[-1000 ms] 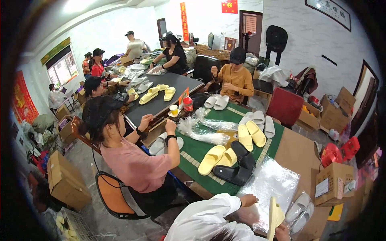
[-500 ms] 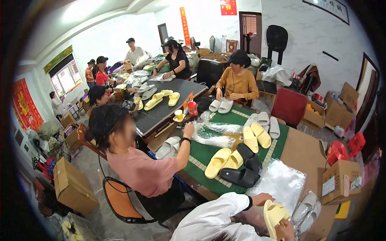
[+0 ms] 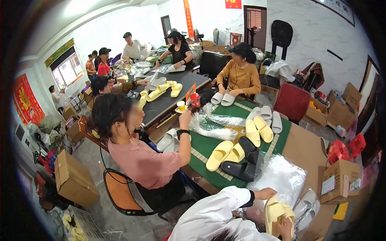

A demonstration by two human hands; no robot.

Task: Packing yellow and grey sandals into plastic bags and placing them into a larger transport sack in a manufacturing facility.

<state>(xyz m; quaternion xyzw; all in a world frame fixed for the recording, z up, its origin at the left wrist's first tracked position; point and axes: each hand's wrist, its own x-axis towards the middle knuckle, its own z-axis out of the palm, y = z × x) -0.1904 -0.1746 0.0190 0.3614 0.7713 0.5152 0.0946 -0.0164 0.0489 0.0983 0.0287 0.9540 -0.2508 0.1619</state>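
Observation:
At the lower right, my right hand [image 3: 286, 227] is closed on a pair of pale yellow slippers [image 3: 274, 210], held upright with ribbed straps showing. Just above them my left hand [image 3: 265, 193], a black band at its wrist, has its fingers bent together at the near edge of a stack of clear plastic bags [image 3: 284, 176]. It seems to pinch a bag there; the fingertips are partly lost against the shiny film. Bagged grey slippers [image 3: 307, 209] lie right of my right hand. Black slippers [image 3: 243, 164] and another yellow pair [image 3: 225, 154] rest beyond the bags.
The green-topped table [image 3: 201, 154] also bears yellow slippers [image 3: 259, 130], grey slippers [image 3: 265, 116] and crumpled clear film [image 3: 213, 128]. A person in pink [image 3: 144, 160] sits at left, one in mustard [image 3: 239, 78] across. A cardboard box [image 3: 341, 178] stands at right.
My right hand has turned the yellow slippers more upright, so both now show side by side. My left hand has shifted slightly up, away from them. The view has tilted a little.

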